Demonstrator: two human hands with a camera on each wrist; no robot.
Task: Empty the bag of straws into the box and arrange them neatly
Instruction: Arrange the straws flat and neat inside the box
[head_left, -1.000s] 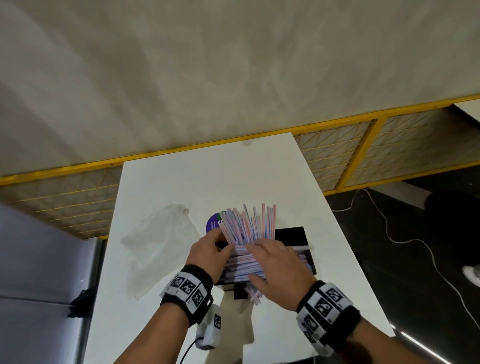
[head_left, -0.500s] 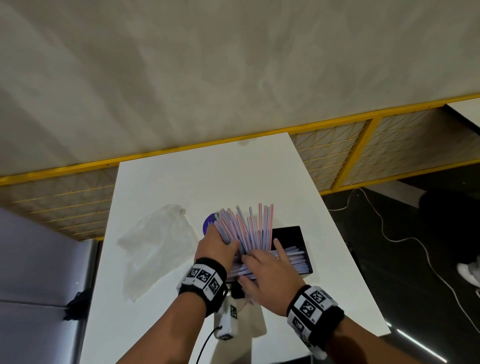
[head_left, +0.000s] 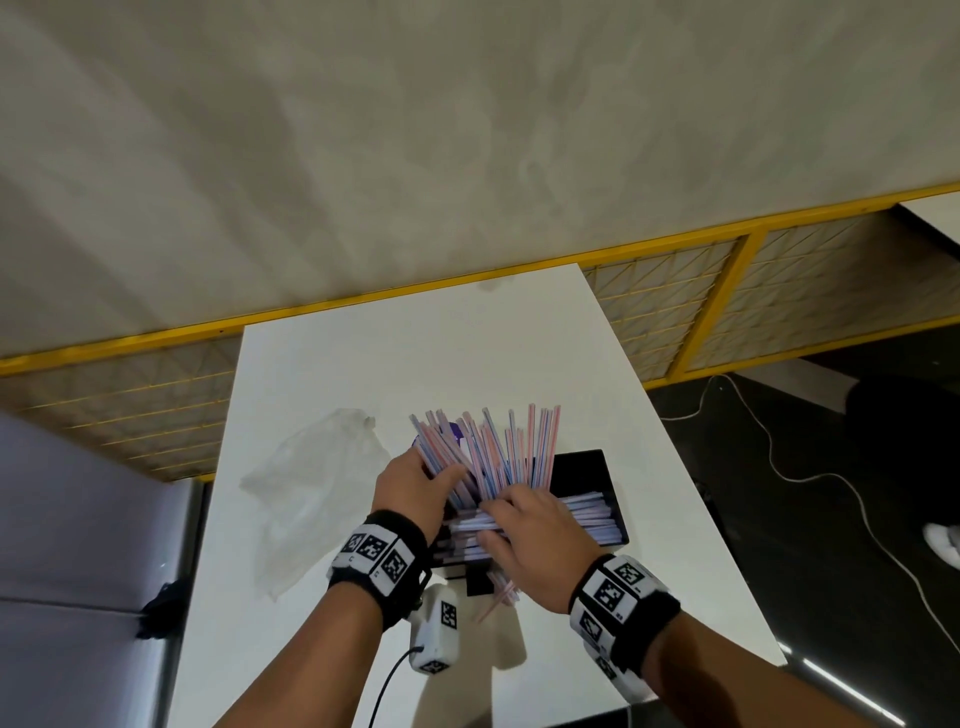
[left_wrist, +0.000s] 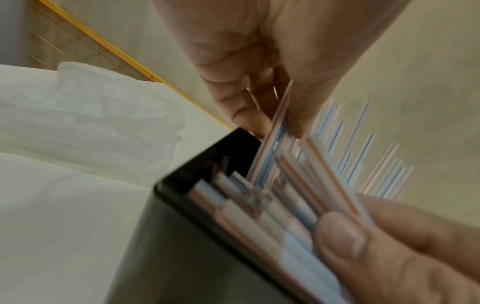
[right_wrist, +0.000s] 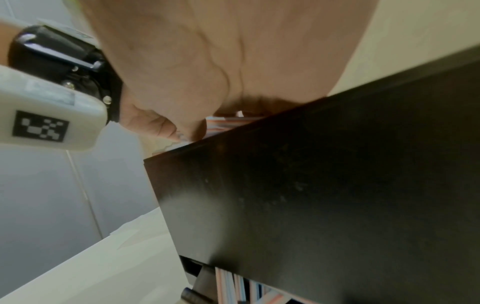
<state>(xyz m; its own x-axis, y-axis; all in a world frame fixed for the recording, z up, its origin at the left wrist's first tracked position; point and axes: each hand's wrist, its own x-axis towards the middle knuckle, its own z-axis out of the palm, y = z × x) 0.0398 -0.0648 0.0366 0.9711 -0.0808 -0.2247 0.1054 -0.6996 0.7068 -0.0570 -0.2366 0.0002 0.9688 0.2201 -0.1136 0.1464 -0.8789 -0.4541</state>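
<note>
A black box (head_left: 584, 467) stands on the white table (head_left: 415, 364). Pink, blue and white striped straws (head_left: 587, 519) lie across it. My left hand (head_left: 415, 483) grips a fanned bunch of straws (head_left: 493, 447) standing upright at the box's left end. The left wrist view shows its fingers (left_wrist: 246, 115) and thumb curled round them above the box corner (left_wrist: 182, 205). My right hand (head_left: 535, 535) holds the lying straws, its thumb (left_wrist: 340, 236) pressing on their ends. The empty clear bag (head_left: 317, 483) lies to the left. In the right wrist view the box wall (right_wrist: 324, 185) hides most of the straws.
A few straws (head_left: 498, 597) stick out below the box's near side. A purple round object (head_left: 457, 431) lies behind the upright straws. A yellow-framed mesh fence (head_left: 675, 312) runs behind the table. A white cable (head_left: 831, 478) crosses the dark floor on the right.
The fanned bunch has been raised more upright in my left hand. My right hand has drawn back toward the box's near left end, uncovering the lying straws on the right.
</note>
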